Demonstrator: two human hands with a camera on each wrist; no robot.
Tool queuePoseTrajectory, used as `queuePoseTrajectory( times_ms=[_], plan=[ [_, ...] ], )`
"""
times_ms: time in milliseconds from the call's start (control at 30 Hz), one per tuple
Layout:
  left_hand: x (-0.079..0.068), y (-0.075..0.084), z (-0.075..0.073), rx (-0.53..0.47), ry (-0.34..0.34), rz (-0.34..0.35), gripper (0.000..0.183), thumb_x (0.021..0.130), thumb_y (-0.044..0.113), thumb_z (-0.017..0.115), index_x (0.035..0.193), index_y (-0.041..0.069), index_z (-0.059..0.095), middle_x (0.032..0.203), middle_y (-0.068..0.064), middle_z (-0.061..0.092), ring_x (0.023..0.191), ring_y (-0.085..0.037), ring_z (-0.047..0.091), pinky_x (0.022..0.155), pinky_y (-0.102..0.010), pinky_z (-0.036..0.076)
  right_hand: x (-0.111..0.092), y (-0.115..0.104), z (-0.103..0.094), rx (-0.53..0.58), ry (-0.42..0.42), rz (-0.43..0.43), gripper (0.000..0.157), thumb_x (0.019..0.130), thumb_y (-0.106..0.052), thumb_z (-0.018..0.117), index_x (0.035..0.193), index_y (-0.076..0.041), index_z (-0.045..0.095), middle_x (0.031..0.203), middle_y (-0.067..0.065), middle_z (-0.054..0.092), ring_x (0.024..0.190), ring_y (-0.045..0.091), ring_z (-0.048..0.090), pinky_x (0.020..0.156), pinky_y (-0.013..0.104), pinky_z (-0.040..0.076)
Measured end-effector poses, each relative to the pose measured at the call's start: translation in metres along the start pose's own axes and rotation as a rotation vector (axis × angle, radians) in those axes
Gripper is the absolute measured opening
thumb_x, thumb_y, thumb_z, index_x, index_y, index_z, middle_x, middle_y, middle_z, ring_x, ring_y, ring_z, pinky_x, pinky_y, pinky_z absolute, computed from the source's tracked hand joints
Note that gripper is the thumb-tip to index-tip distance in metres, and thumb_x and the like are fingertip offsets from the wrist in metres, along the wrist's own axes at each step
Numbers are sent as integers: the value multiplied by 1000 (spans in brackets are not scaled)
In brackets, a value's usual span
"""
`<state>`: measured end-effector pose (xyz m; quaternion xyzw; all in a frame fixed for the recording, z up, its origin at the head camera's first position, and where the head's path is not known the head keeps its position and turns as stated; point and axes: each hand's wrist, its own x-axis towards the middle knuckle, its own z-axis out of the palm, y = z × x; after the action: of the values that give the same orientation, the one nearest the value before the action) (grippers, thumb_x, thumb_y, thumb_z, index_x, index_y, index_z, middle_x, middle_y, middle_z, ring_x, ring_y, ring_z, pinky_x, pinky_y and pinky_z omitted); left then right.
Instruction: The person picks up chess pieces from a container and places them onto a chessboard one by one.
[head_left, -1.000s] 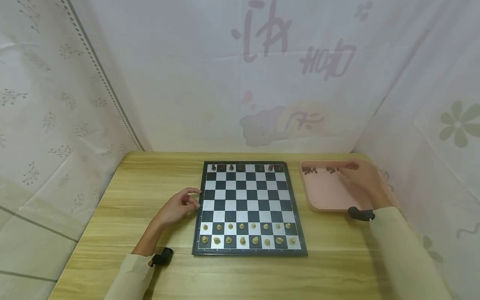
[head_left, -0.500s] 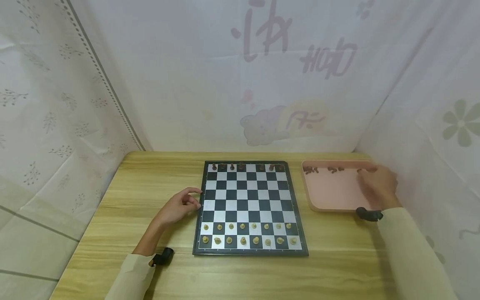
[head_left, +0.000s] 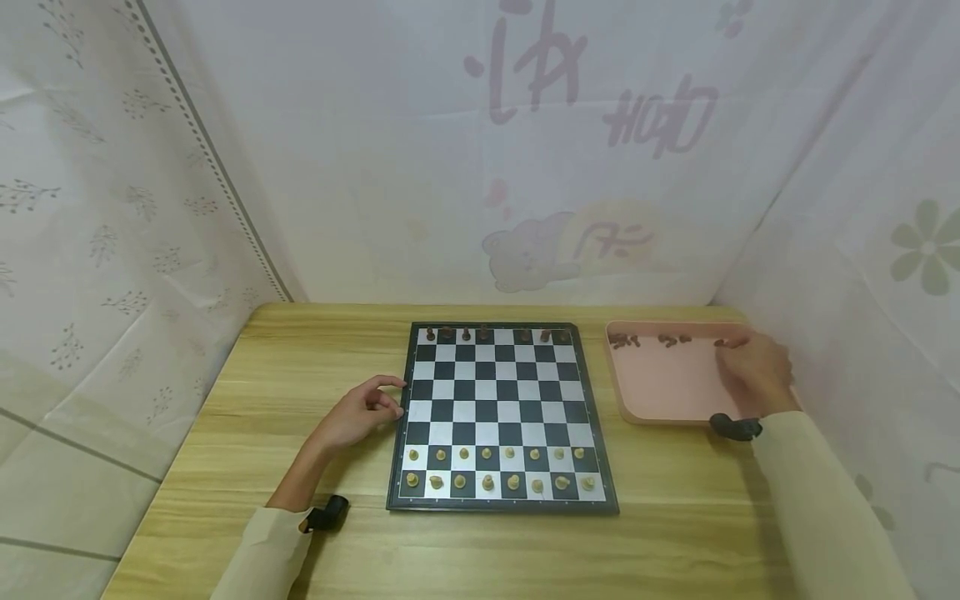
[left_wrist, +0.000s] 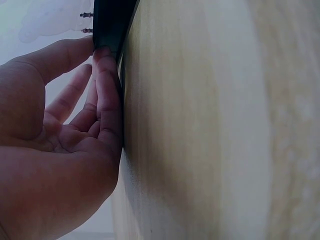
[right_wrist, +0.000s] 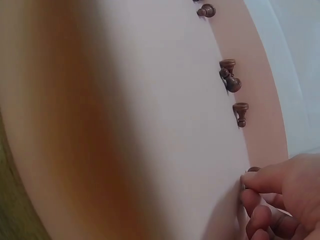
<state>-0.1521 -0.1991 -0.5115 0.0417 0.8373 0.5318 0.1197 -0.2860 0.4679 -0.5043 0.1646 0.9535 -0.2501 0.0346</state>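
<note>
A folding chessboard [head_left: 495,389] lies on the table, with cream chess pieces [head_left: 487,482] in two near rows and brown chess pieces [head_left: 467,334] along the far row, with a gap among them. My left hand [head_left: 356,421] rests its fingertips against the board's left edge; the left wrist view shows loosely bent fingers [left_wrist: 107,95] touching the dark side. Over the right end of a pink tray [head_left: 678,383], my right hand [head_left: 761,371] pinches a small brown chess piece [right_wrist: 254,170] by the far wall. The fingers mostly hide it, so its kind is unclear.
Several brown pawns [right_wrist: 241,114] lie in the tray along its far wall, some [head_left: 622,340] at the left corner. Printed cloth [head_left: 420,167] hangs behind the wooden table [head_left: 480,558] and at both sides.
My right hand has moved right along the tray's far wall to the brown piece at its right end, then stayed nearly still. My left hand keeps its place at the board's edge.
</note>
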Motion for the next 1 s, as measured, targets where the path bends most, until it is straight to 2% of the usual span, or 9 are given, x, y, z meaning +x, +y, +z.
queuePoseTrajectory(
  times_ms=[167,300,400,533,600,667,767,900,1000],
  plan=[
    [0,0,1,2,4,4,44,102,1,72,145,2,62,98,-10,74,92,-24,66,87,-41,48,-3,0,0,-5,-5,-15,42,106,-29,61,129,6,66,131,34,63,114,53,55,81,57,42],
    [-1,2,0,-2,1,1,44,102,1,71,145,2,63,98,-10,74,92,-24,66,88,-41,48,-5,1,4,32,5,-68,40,104,-29,63,124,5,66,129,34,62,119,56,47,90,68,36],
    [-1,2,0,-1,1,0,44,102,0,71,145,2,62,99,-10,74,93,-24,66,88,-41,48,-7,1,8,66,35,-138,38,103,-29,66,118,6,69,126,34,65,118,56,48,98,75,32],
    [0,0,1,9,3,5,45,102,0,71,146,0,61,99,-11,74,93,-24,65,87,-40,48,-7,-3,11,72,64,-234,29,101,-27,69,99,2,72,102,23,71,95,42,57,84,57,41],
    [-1,0,1,11,4,4,45,102,0,71,146,0,61,100,-11,74,93,-24,65,87,-41,48,-8,-7,12,71,58,-254,27,100,-25,69,87,-1,71,89,15,68,84,35,56,71,47,40],
    [-1,1,1,9,5,-2,45,102,1,71,146,1,61,100,-11,74,93,-25,66,88,-41,48,-9,-12,12,74,55,-276,27,100,-23,70,81,-3,71,85,11,66,82,32,54,66,41,41],
    [-3,3,1,6,7,-14,44,103,1,71,146,3,63,100,-11,74,94,-25,66,89,-41,48,-11,-21,12,86,52,-289,24,99,-21,69,86,-2,75,92,15,69,87,34,57,68,41,44],
    [-2,3,1,10,7,-24,43,104,1,70,146,4,63,100,-10,74,94,-25,66,89,-39,48,-15,-35,14,77,77,-332,31,101,-24,71,107,5,80,115,29,74,106,44,64,83,51,49],
    [-1,2,1,12,4,-21,43,103,1,69,145,4,63,99,-9,74,94,-24,66,89,-39,49,-16,-44,15,69,83,-369,34,102,-23,73,114,9,79,116,32,74,109,47,65,88,56,50]
  ],
)
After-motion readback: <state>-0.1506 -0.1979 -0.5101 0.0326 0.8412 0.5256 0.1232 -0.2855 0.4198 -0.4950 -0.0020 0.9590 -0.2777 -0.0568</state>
